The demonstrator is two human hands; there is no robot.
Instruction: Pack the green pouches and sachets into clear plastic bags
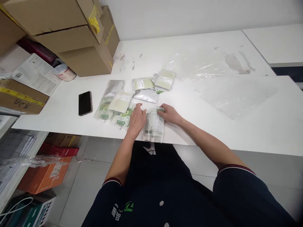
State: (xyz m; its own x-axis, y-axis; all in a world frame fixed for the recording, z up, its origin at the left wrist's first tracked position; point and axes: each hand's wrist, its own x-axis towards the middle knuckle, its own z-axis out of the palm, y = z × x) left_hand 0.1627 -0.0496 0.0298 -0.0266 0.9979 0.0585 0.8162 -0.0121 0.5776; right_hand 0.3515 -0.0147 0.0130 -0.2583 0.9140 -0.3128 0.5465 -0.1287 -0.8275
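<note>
Pouch (154,126) lies well right of the phone (85,103). The right hand (170,114) pinches its far corner between thumb and fingers; the left hand's (138,119) fingers curl at its opposite edge, pinch unclear. Work looks unfinished: packets (121,101) right of the phone seemingly await handling, none plainly finished.

On the white desk (260,134), cardboard boxes (91,61) stand far left, a dark phone (85,103) lies left, flat pouches (121,101), some overlapping, lie mid-desk, and clear plastic film (236,97) spreads right.
</note>
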